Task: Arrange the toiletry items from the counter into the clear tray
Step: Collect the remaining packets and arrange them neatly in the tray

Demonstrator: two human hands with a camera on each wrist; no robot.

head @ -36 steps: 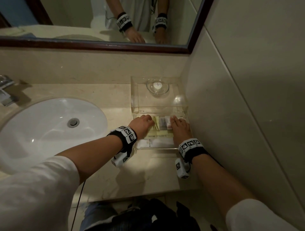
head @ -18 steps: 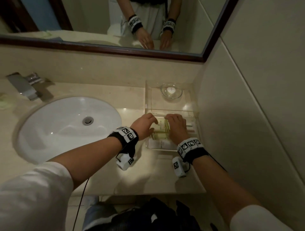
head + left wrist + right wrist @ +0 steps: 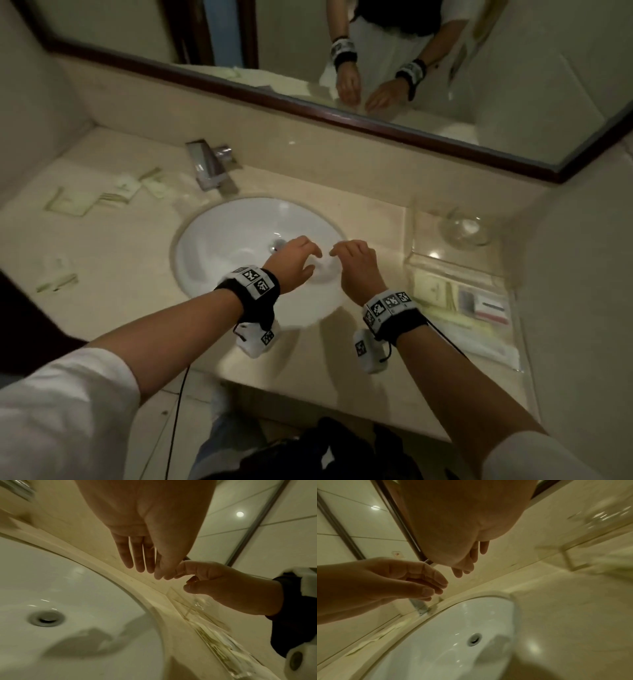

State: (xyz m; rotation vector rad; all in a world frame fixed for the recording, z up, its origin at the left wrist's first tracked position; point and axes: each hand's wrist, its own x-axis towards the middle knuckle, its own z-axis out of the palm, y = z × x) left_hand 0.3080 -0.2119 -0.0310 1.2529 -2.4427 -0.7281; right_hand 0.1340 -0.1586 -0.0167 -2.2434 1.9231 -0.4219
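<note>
The clear tray (image 3: 422,254) stands on the counter at the far right, against the wall. A pale green packet (image 3: 435,291), a white and red box (image 3: 490,306) and flat sachets lie in its near half. Several pale toiletry packets (image 3: 73,205) lie scattered on the counter left of the faucet, and one more packet (image 3: 56,283) sits nearer the front edge. My left hand (image 3: 297,260) and right hand (image 3: 356,263) hover side by side above the basin, both holding nothing, fingers loose. In the left wrist view my left hand's fingers (image 3: 137,557) are straight.
The white sink (image 3: 239,236) fills the middle of the counter, with a chrome faucet (image 3: 209,168) behind it. A small glass dish (image 3: 466,229) sits in the tray's far half. A mirror runs along the back wall; a tiled wall closes the right side.
Both hands have left the tray and moved left to above the sink, holding nothing. The head view has swung left, so the packets beside the faucet now show.
</note>
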